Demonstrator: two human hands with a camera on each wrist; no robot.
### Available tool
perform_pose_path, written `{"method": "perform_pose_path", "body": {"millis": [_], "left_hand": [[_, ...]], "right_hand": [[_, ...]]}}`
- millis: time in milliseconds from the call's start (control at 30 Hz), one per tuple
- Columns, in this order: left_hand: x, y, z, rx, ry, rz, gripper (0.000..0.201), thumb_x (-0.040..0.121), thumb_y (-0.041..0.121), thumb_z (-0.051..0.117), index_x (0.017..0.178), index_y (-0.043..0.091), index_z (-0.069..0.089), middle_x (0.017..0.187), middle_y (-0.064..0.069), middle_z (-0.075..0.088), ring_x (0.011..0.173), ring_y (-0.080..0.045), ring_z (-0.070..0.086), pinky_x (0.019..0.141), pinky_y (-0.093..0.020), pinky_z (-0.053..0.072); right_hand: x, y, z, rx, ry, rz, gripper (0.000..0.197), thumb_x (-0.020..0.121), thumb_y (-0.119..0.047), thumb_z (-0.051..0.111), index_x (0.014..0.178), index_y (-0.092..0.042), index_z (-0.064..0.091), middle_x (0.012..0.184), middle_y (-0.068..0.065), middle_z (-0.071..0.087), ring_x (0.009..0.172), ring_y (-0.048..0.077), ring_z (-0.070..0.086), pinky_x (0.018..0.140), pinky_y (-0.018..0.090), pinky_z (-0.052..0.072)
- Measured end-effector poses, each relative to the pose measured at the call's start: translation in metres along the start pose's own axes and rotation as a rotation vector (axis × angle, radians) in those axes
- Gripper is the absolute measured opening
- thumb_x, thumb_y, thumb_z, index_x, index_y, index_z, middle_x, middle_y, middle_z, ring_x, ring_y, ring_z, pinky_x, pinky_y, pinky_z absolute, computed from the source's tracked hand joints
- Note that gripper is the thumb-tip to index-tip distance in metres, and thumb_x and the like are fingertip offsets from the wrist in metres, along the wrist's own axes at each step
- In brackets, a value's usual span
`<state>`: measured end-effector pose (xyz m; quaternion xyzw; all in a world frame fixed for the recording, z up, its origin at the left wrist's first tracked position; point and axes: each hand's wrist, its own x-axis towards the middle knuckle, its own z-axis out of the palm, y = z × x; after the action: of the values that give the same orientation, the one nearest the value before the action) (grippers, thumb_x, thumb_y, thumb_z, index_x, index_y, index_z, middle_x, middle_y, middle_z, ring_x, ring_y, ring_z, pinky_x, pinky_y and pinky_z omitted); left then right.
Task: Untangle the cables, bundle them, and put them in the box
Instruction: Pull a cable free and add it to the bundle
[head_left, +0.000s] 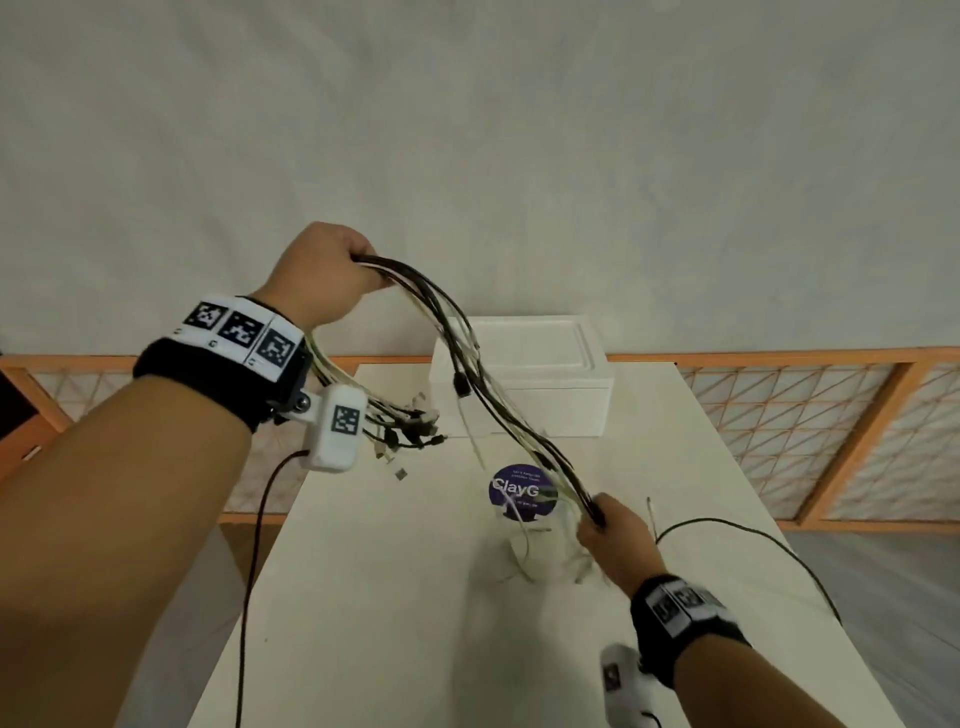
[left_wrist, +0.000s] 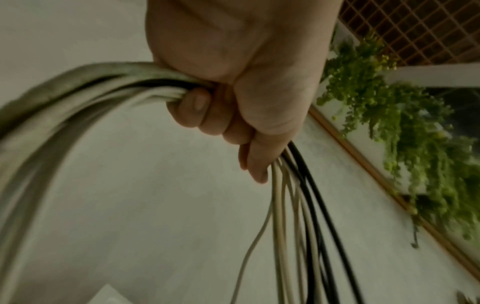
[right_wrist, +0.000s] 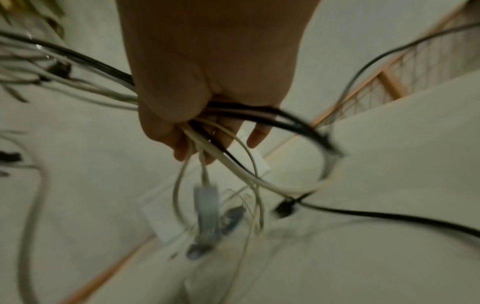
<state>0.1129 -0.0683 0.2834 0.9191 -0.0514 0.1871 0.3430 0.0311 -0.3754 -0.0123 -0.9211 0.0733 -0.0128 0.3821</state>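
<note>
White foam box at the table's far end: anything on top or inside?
The white foam box has its lid on; nothing rests on it. The black and white cable bundle only crosses in front. Its inside is hidden.

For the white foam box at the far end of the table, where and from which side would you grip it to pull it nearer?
Probably by its two short end walls, one hand from each side. The white foam box sits flat and rectangular with its lid on, the long front wall facing the person, so the ends are exposed. Both the left hand and the right hand hold the cable bundle now, so it must be set down first.
</note>
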Motion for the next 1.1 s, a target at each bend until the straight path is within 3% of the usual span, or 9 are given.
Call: {"method": "perform_pose_path", "body": {"millis": [167,300,467,533,633,700,800,1000,1100], "left_hand": [[0.01,-0.008,-0.004,-0.028,0.0,-0.025,0.022,0.08,0.025,0.076,0.076,0.006,0.066,0.062,-0.004,0.05,0.056,-0.018,0.041,0.054,-0.026,0.031],[0.013,-0.013,-0.008,-0.138,0.041,-0.054,0.026,0.08,0.026,0.076,0.081,0.001,0.067,0.063,-0.006,0.048,0.053,-0.017,0.037,0.053,-0.026,0.029],[0.008,0.0,0.003,-0.109,-0.026,0.014,0.025,0.082,0.027,0.074,0.078,0.004,0.067,0.06,-0.003,0.048,0.052,-0.016,0.039,0.053,-0.026,0.029],[0.009,0.007,0.005,-0.127,-0.027,0.039,0.024,0.081,0.027,0.075,0.074,0.007,0.066,0.059,-0.003,0.048,0.054,-0.015,0.04,0.055,-0.026,0.03],[0.006,0.019,0.01,-0.121,-0.053,0.087,0.024,0.081,0.028,0.074,0.072,0.008,0.064,0.059,-0.001,0.049,0.053,-0.014,0.041,0.053,-0.025,0.031],[0.003,0.028,0.012,-0.123,-0.064,0.125,0.023,0.082,0.027,0.074,0.073,0.007,0.065,0.058,0.0,0.049,0.052,-0.013,0.041,0.051,-0.024,0.031],[0.0,0.04,0.015,-0.149,-0.056,0.15,0.022,0.081,0.027,0.075,0.071,0.01,0.064,0.057,0.002,0.049,0.05,-0.01,0.041,0.05,-0.023,0.032],[-0.007,0.052,0.01,-0.127,-0.056,0.214,0.019,0.082,0.024,0.074,0.073,0.009,0.065,0.058,0.005,0.049,0.05,-0.007,0.041,0.05,-0.021,0.033],[-0.001,0.041,-0.007,-0.179,0.015,0.146,0.018,0.081,0.022,0.075,0.07,0.013,0.063,0.054,0.008,0.048,0.042,0.0,0.039,0.044,-0.015,0.032]], "right_hand": [[-0.017,0.066,-0.003,-0.302,-0.023,0.138,0.017,0.086,-0.031,0.056,0.101,-0.024,0.054,0.093,0.002,0.068,0.094,0.029,0.063,0.071,0.031,0.044],[-0.032,0.086,-0.018,-0.578,-0.138,0.237,0.055,0.078,-0.049,0.064,0.127,-0.036,0.044,0.126,-0.008,0.056,0.122,0.019,0.047,0.091,0.033,0.043],[0.009,0.047,-0.044,-0.631,-0.359,0.3,0.096,0.054,-0.05,0.081,0.138,-0.042,0.035,0.14,-0.007,0.047,0.129,0.023,0.041,0.104,0.046,0.038],[0.027,0.005,-0.062,-0.586,-0.369,0.218,0.083,0.06,-0.038,0.078,0.135,-0.039,0.043,0.14,-0.006,0.049,0.129,0.024,0.043,0.106,0.045,0.037],[0.034,-0.075,-0.085,-0.105,-0.098,-0.085,0.023,0.084,-0.013,0.065,0.099,-0.029,0.067,0.109,-0.007,0.067,0.103,0.013,0.061,0.09,0.028,0.045],[0.02,-0.132,-0.088,0.308,-0.007,-0.243,0.015,0.088,-0.013,0.062,0.088,-0.026,0.069,0.089,-0.007,0.071,0.084,0.008,0.065,0.079,0.024,0.047],[-0.001,-0.186,-0.067,0.694,-0.136,-0.339,0.013,0.088,-0.018,0.065,0.101,-0.018,0.069,0.093,-0.007,0.072,0.089,0.008,0.065,0.082,0.022,0.049],[0.009,-0.192,-0.02,0.607,0.022,-0.184,0.019,0.095,-0.015,0.046,0.09,-0.021,0.064,0.076,0.001,0.072,0.056,0.007,0.064,0.054,0.025,0.053],[0.022,-0.143,-0.007,0.373,-0.002,-0.184,0.023,0.095,-0.019,0.043,0.093,-0.028,0.065,0.09,0.001,0.072,0.074,0.022,0.068,0.067,0.039,0.055]]}}
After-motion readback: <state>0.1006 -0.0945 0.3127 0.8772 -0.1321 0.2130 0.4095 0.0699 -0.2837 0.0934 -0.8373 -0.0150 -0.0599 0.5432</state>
